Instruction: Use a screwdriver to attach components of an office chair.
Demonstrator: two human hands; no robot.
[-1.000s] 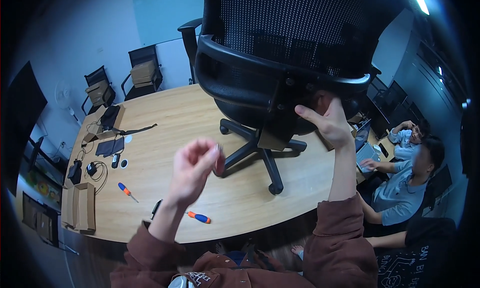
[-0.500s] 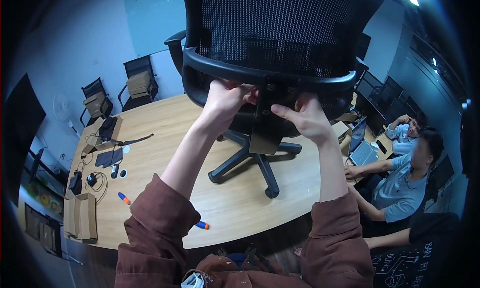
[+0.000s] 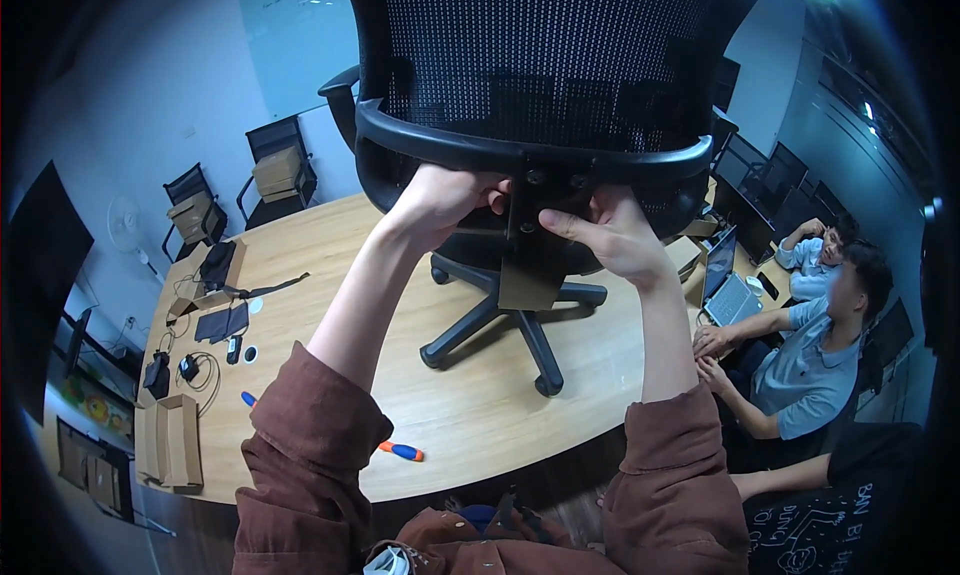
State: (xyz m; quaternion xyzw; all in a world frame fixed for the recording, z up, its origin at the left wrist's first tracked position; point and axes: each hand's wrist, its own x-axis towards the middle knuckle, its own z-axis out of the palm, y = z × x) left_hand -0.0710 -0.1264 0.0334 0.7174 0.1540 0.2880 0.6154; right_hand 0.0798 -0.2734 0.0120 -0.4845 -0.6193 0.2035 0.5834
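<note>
A black office chair stands on the table, its mesh back (image 3: 560, 55) towards me and its star-shaped base (image 3: 490, 320) resting on the wood. At the lower rear of the backrest, a dark upright bracket (image 3: 530, 203) carries several bolts. My left hand (image 3: 437, 203) is closed beside the bracket's left edge, fingers curled under the backrest's lower bar; what they hold is hidden. With the thumb against the bracket's right side and the other fingers mostly out of sight behind it, my right hand (image 3: 622, 237) grips the bracket.
A blue-orange screwdriver (image 3: 402, 451) lies near the table's front edge. Open cardboard boxes (image 3: 168, 440), a dark pouch (image 3: 221, 323) and cables (image 3: 205, 370) lie at left. Two people sit at right by a laptop (image 3: 733, 303). Boxed chairs (image 3: 280, 170) stand against the wall.
My left hand has shifted slightly down and its fingers have moved a little beside the bracket. My right hand keeps its grip. The seated person's hands at right have come together.
</note>
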